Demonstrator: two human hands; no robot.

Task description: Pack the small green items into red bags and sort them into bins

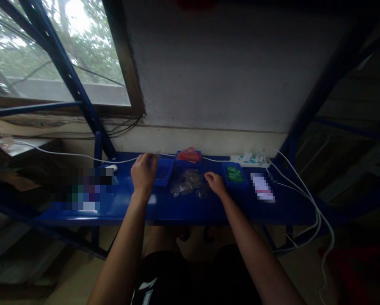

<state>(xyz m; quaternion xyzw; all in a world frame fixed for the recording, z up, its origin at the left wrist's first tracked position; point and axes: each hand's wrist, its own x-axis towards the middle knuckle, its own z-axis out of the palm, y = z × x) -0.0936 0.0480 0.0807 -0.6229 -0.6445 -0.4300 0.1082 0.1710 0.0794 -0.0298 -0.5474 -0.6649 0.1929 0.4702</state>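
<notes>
Lying in separate blue trays (236,185): red plastic (189,156), green packets (234,174).

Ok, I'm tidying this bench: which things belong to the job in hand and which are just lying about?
Probably the job's:
- clear plastic pile
- red-filled tray
- green-filled tray
- blue tray by the left hand

Probably just lying about:
- power strip
- white cables

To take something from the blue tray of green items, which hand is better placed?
Probably the right hand: it is close beside that blue tray, while the left hand is farther off, across the pile of clear plastic.
</notes>
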